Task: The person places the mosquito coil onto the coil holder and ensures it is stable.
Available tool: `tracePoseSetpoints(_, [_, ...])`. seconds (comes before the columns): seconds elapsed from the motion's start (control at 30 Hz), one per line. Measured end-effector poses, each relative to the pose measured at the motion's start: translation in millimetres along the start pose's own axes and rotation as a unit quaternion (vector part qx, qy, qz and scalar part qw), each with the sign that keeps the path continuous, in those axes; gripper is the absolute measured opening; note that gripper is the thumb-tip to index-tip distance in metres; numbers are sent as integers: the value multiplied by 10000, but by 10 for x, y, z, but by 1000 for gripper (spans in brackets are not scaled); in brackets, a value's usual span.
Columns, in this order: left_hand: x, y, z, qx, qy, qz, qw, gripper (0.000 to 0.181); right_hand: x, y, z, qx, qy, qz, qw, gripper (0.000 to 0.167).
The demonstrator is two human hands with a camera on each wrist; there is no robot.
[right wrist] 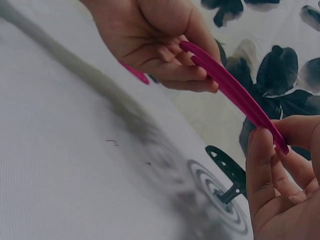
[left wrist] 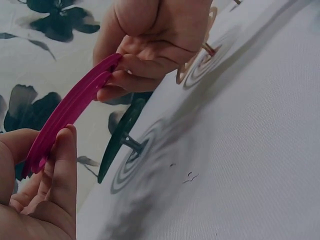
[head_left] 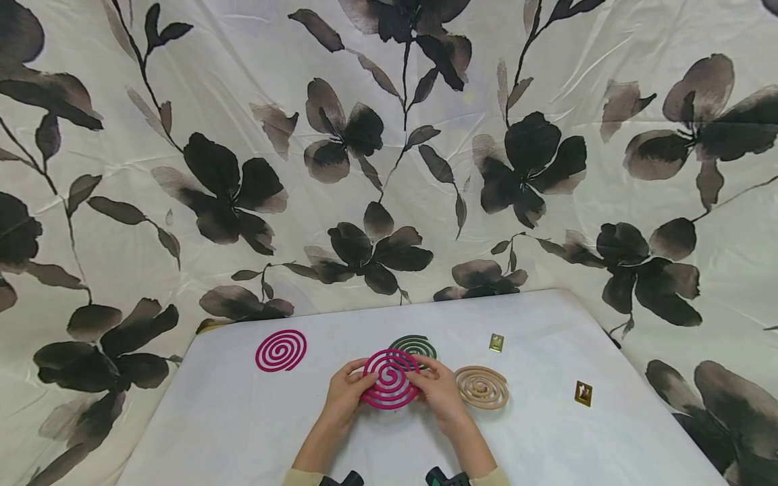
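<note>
A pink spiral coil [head_left: 391,387] is held up between both hands above the white table. The left hand [head_left: 348,395] pinches its left edge and the right hand [head_left: 439,391] pinches its right edge. Seen side-on in the left wrist view, the pink coil [left wrist: 70,115] looks thin and slightly bowed, with thumbs and fingers on its two ends. Just behind it, a green spiral [head_left: 419,344] is partly covered in the head view; the right wrist view shows the green spiral [right wrist: 227,167] raised on a small stand.
Another pink spiral [head_left: 281,350] lies at the table's left. A tan spiral [head_left: 481,387] is just right of the right hand. Two small gold-coloured metal pieces, one [head_left: 496,343] farther back and one [head_left: 583,393] farther right, lie on the white table [head_left: 231,432]. Floral cloth [head_left: 365,196] hangs behind.
</note>
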State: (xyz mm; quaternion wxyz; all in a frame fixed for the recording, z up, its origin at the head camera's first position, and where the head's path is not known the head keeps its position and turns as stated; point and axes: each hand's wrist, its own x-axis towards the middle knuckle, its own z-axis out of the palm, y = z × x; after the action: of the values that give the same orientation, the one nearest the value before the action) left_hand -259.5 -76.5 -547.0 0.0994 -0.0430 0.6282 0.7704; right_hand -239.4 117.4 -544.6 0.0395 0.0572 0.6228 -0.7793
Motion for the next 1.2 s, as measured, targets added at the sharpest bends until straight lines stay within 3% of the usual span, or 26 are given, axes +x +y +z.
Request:
tracePoseSetpoints(0.5, [102,-68,153,82,-69,-49,9999,55,-9,-63,-152,-179,130,-68,9997,46])
tracePoseSetpoints(0.83, [-22,172,302,63,-280,-63,9996,50,9,-97,-234,19,208,-82,9997,45])
tracePoseSetpoints(0.97, [-38,199,343,43,-316,15,9995,50,13,-117,-261,-36,213,-110,9997,46])
tracePoseSetpoints(1.2, [86,98,358,122,-351,-63,9993,53,12,-160,-308,-65,238,-120,9996,45])
